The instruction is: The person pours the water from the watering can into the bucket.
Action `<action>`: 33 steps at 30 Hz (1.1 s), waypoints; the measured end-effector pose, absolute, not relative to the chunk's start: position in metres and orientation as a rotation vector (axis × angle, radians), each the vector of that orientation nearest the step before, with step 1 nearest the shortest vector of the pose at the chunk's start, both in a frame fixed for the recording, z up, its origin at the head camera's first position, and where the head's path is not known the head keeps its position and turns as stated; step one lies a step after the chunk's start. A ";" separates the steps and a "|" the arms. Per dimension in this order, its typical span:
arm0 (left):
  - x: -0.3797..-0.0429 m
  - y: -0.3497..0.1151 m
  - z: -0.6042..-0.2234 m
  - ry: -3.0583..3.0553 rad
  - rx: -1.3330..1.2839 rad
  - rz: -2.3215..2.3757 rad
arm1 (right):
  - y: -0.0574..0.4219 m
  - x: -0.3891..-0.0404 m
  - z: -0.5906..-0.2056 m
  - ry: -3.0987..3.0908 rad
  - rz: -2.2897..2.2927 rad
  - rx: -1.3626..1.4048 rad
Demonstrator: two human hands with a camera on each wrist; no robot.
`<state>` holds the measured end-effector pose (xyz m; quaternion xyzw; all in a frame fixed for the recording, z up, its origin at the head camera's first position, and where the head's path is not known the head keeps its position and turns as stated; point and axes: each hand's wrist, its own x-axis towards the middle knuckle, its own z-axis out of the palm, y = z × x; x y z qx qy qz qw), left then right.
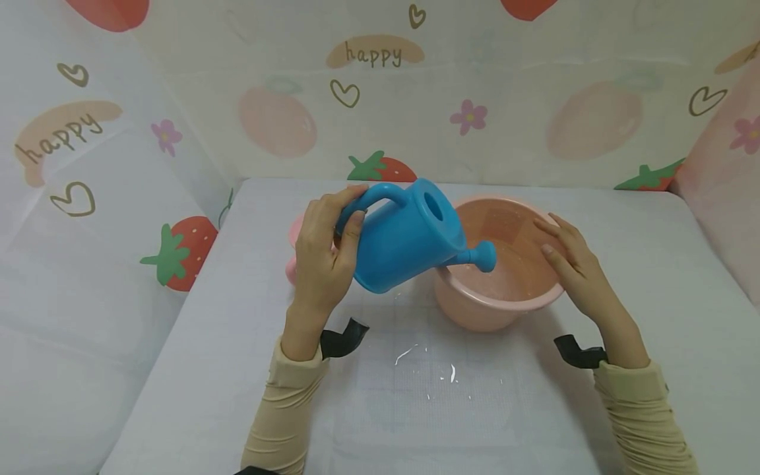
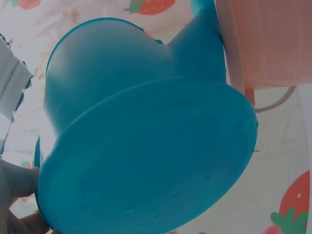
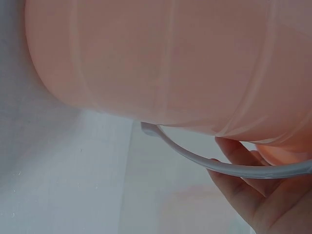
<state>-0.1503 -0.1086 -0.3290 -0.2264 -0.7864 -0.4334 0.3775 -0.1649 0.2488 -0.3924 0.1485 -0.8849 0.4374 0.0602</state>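
Note:
A blue watering can [image 1: 410, 244] is tilted to the right, its top opening facing up and right. My left hand [image 1: 323, 251] grips its looped handle at the back. The can's spout, with a round rose [image 1: 486, 256], reaches over the rim of a pink bucket [image 1: 483, 320]. In the left wrist view the can's oval base [image 2: 151, 161] fills the middle, with small drops on it. My right hand [image 1: 572, 264] holds the bucket's right rim. The right wrist view shows its fingers [image 3: 236, 151] against the bucket wall, behind the pale bail handle [image 3: 229, 169].
Part of a pink object [image 1: 292, 269] shows behind my left hand, mostly hidden. Wet spots [image 1: 453, 373] glint on the white table [image 1: 415, 429] in front of the bucket. A printed curtain [image 1: 505, 138] hangs along the back and sides.

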 end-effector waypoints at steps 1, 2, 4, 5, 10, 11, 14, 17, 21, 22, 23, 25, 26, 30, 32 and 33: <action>-0.150 -0.108 -0.329 -2.010 -0.578 -1.108 | 0.249 -0.165 -0.392 -2.678 1.322 0.451; -0.150 -0.108 -0.329 -2.009 -0.577 -1.108 | 0.249 -0.165 -0.392 -2.677 1.322 0.453; -0.150 -0.108 -0.329 -2.007 -0.579 -1.106 | 0.249 -0.165 -0.392 -2.678 1.321 0.453; -0.150 -0.108 -0.329 -2.006 -0.579 -1.106 | 0.249 -0.165 -0.392 -2.677 1.320 0.454; -0.150 -0.108 -0.329 -2.006 -0.580 -1.111 | 0.248 -0.165 -0.392 -2.676 1.320 0.449; -0.150 -0.108 -0.329 -2.007 -0.580 -1.111 | 0.248 -0.165 -0.392 -2.676 1.319 0.449; -0.150 -0.108 -0.329 -2.009 -0.579 -1.110 | 0.248 -0.165 -0.392 -2.675 1.319 0.447; -0.150 -0.108 -0.329 -2.009 -0.583 -1.108 | 0.248 -0.165 -0.392 -2.673 1.321 0.452; -0.151 -0.108 -0.329 -2.002 -0.590 -1.107 | 0.248 -0.165 -0.392 -2.663 1.326 0.459; -0.151 -0.108 -0.329 -1.999 -0.592 -1.106 | 0.248 -0.166 -0.392 -2.657 1.328 0.462; -0.151 -0.108 -0.329 -1.996 -0.593 -1.106 | 0.248 -0.166 -0.393 -2.652 1.330 0.466; -0.152 -0.108 -0.330 -1.990 -0.594 -1.105 | 0.248 -0.166 -0.393 -2.645 1.333 0.469; -0.151 -0.108 -0.329 -1.988 -0.596 -1.104 | 0.248 -0.166 -0.394 -2.640 1.335 0.473; -0.152 -0.109 -0.330 -1.988 -0.594 -1.100 | 0.248 -0.166 -0.394 -2.635 1.336 0.477; -0.152 -0.109 -0.330 -1.989 -0.593 -1.099 | 0.248 -0.167 -0.394 -2.632 1.336 0.478; -0.152 -0.109 -0.330 -1.990 -0.593 -1.099 | 0.248 -0.167 -0.394 -2.632 1.335 0.478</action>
